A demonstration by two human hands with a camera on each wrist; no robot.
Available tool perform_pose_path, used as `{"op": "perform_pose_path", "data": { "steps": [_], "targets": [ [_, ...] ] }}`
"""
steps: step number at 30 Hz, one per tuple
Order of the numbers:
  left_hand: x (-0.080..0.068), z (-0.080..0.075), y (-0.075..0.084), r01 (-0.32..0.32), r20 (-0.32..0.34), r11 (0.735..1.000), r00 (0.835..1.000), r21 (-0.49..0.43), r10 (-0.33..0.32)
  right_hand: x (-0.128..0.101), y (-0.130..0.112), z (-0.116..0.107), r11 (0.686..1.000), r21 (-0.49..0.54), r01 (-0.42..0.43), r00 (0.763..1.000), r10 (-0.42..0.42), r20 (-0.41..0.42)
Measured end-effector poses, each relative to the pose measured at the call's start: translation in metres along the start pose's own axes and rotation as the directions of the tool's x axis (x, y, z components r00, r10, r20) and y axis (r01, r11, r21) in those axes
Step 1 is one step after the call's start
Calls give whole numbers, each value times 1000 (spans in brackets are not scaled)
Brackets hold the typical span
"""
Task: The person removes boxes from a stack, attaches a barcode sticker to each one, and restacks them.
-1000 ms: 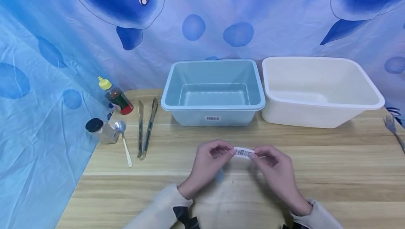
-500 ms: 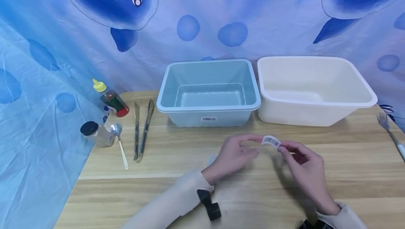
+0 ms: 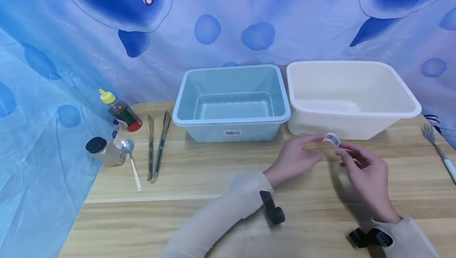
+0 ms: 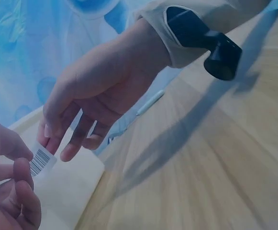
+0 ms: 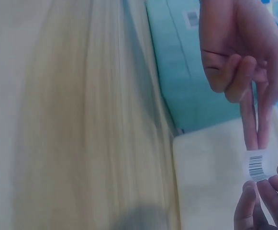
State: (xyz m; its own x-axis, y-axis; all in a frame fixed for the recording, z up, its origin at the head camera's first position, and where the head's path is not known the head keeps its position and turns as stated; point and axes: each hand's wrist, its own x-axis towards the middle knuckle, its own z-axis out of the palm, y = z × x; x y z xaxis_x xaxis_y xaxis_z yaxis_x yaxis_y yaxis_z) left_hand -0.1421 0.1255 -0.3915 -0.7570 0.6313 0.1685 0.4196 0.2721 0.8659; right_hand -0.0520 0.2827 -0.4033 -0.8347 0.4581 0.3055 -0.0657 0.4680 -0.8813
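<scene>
A small white barcode label [image 3: 332, 139] bows between my two hands, in front of the white bin [image 3: 352, 125]. My right hand [image 3: 368, 177] pinches its right end with thumb and fingers. At its left end, my left hand [image 3: 295, 157] touches the label with extended fingers, its thumb held apart below. Seen from the right wrist, two straight fingers [image 5: 250, 120] of the left hand reach the label's edge. The left wrist view shows the label [image 4: 40, 160] between both hands' fingertips. A similar label [image 3: 232, 133] sits on the front of the light blue bin [image 3: 233, 122].
To the left lie metal tongs [image 3: 162, 147], a spoon [image 3: 132, 165] with a white handle, a clear jar [image 3: 112, 155] with a black lid and a yellow-capped bottle [image 3: 122, 111]. A fork [image 3: 436, 145] lies at the right edge. A blue dolphin-print curtain [image 3: 228, 12] hangs behind.
Both hands have moved right and forward with the label, close to the white bin. The left thumb has come off the label, and its fingers have straightened.
</scene>
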Motion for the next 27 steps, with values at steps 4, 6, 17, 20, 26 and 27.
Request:
{"op": "perform_pose_path", "data": {
  "steps": [4,6,17,20,26,27],
  "targets": [
    [13,10,1,6,-10,1000,1000,12,-6,8,4,-1,998,-40,-54,998,53,-22],
    [17,14,1,14,-17,1000,1000,2,-13,11,6,-1,997,-37,-74,997,73,-34],
    [29,21,-1,19,-64,999,998,44,-16,24,13,-1,996,-42,-83,997,82,-11],
    [31,21,-2,25,-67,998,998,58,-21,25,15,-1,995,-38,-88,996,88,-6],
    [32,23,-2,34,-74,997,997,73,-28,28,16,-1,996,-12,-92,996,92,-9],
    [32,23,-2,31,-77,996,997,79,-25,29,17,-1,996,-3,-89,996,89,-9]
  ]
}}
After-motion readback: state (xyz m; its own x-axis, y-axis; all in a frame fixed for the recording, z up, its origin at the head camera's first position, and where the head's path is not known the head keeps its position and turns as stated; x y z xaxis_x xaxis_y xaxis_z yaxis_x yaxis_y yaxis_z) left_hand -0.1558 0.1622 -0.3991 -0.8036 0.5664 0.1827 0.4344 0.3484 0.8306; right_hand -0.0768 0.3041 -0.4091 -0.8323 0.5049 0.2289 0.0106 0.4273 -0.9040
